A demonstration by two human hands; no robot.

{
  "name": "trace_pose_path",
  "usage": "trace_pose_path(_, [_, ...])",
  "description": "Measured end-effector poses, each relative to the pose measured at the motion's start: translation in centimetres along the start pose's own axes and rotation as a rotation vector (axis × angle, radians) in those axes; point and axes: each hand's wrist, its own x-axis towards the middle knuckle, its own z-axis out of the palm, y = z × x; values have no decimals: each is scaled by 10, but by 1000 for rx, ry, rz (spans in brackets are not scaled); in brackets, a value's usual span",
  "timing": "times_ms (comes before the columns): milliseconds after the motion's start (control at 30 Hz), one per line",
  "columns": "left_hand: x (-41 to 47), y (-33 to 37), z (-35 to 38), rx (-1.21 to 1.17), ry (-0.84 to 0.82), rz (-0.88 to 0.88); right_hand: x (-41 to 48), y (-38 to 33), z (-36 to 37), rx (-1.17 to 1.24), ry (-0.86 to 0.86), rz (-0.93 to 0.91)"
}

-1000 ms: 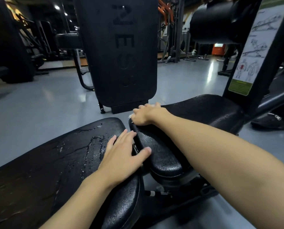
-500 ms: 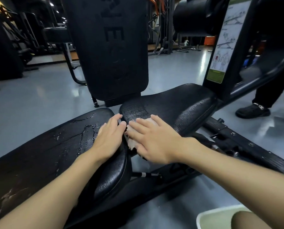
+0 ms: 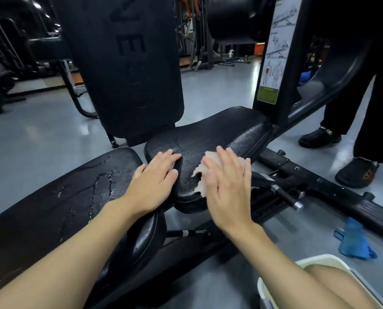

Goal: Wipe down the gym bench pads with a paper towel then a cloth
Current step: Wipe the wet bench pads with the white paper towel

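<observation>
The black seat pad [image 3: 219,132] lies ahead, wet with droplets. My right hand [image 3: 227,186] presses a crumpled white paper towel [image 3: 210,162] flat on the pad's near right part, fingers straight. The long black bench pad [image 3: 58,197] stretches to the lower left, streaked with water. My left hand [image 3: 154,181] rests flat across the gap between the two pads, fingertips on the seat pad's left edge. A blue cloth [image 3: 353,239] lies on the floor at the right.
An upright black back pad [image 3: 123,63] stands behind the seat. A black frame bar [image 3: 333,192] runs along the floor to the right. A person's dark shoes [image 3: 355,172] stand by it. A white bin [image 3: 320,284] sits at the lower right.
My right hand slid the paper towel from the seat pad's far left edge back toward me and to the right. My left hand shifted forward onto the seat pad's edge. The view swung rightward.
</observation>
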Motion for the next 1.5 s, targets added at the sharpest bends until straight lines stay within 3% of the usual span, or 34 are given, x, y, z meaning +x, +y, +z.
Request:
trace_pose_path(133, [1, -1, 3, 27, 6, 15, -14, -28, 22, 54, 158, 195])
trace_pose_path(333, [-2, 3, 0, 36, -4, 12, -13, -14, 18, 56, 96, 96])
trace_pose_path(533, [-1, 1, 2, 89, 3, 20, 58, 36, 3, 68, 50, 441])
trace_pose_path(667, [-1, 5, 3, 90, 9, 11, 21, -3, 16, 171, 140, 407])
trace_pose_path(767, [0, 11, -1, 83, 18, -1, 2, -16, 18, 202, 90, 372])
trace_pose_path(967, [10, 38, -8, 267, -63, -23, 69, 37, -1, 76, 2, 469])
trace_pose_path(1200, [26, 61, -9, 291, -123, -110, 40, 21, 1, 98, -48, 415])
trace_pose_path(1500, [30, 58, -10, 271, -145, -115, 112, 69, -25, -122, -128, 484])
